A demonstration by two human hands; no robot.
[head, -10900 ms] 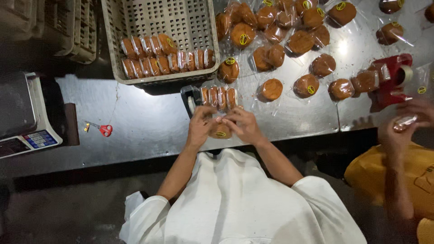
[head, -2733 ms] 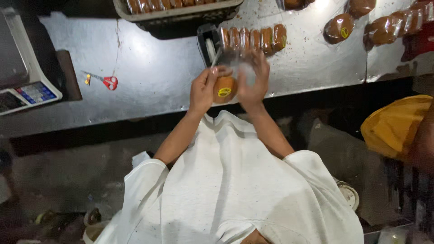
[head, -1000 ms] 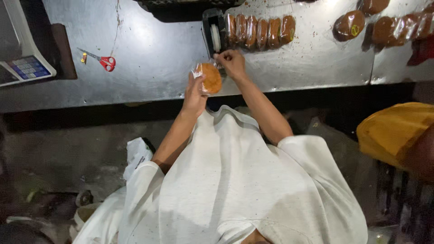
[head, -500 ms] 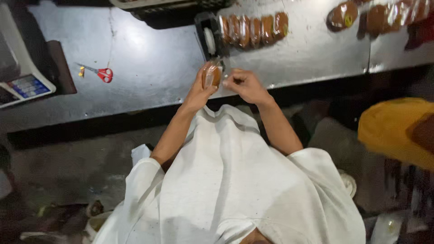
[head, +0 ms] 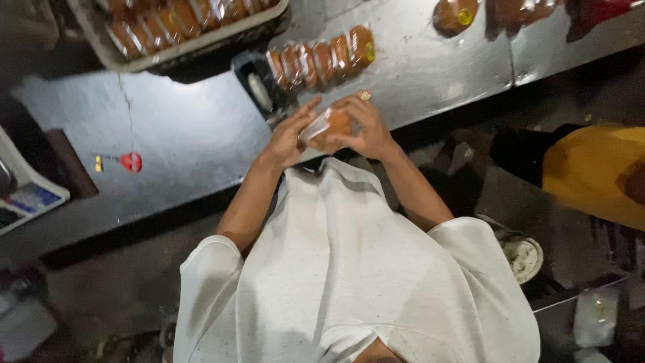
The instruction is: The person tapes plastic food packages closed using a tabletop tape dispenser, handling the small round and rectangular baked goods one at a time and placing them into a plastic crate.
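Both hands grasp one wrapped bun (head: 328, 128), round, orange-brown, in clear film, held just above the near edge of the metal bench (head: 188, 141), centre frame. Left hand (head: 287, 138) cups it from 9 o'clock, fingers curled round the film. Right hand (head: 366, 128) clamps it from 3 o'clock, ring on one finger.

At 12 o'clock from the bun: a row of wrapped buns (head: 322, 59) stood on edge, side by side, the right-end one showing a small round yellow sticker. Row leans against a black holder (head: 254, 84) at its left end.

At 11 o'clock, top edge: pale plastic crate (head: 168, 57) with more wrapped buns inside, cut off by frame.

At 1 o'clock, top right: loose wrapped buns (head: 457, 13) flat on the bench, one with a yellow round label.

At 9 o'clock, well apart: small red object (head: 131, 161) on the bench. Further left, scale (head: 30, 195) with blue-white panel at the bench end.

At 3 o'clock: another person in a yellow top (head: 594, 171), beside the bench. White T-shirt (head: 356, 282) fills the lower frame, hides the floor below.
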